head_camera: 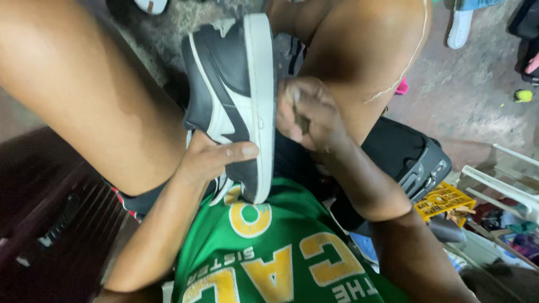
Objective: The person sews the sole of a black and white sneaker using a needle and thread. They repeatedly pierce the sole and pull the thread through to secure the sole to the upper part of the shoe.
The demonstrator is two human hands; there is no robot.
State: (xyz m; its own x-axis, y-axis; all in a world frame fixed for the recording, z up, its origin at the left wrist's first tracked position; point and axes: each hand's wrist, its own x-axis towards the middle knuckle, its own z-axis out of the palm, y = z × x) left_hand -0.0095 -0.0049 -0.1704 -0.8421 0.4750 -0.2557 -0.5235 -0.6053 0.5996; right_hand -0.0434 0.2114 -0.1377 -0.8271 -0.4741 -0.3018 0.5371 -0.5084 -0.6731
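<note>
A black and white sneaker [227, 95] lies on its side between my knees, its white sole edge turned to the right. My left hand [210, 160] grips its lower part, thumb across the black side near the sole. Closed into a fist, my right hand [306, 115] presses against the sole; what it holds is hidden by the fingers. My green shirt with yellow letters [269, 252] fills the bottom of the view.
A black case [412, 154] sits under my right leg. A yellow crate [443, 199] and white rack [499, 179] stand at the right. Rough concrete floor [477, 90] with a white shoe [460, 28] lies beyond. Dark wooden slats [45, 219] are at the left.
</note>
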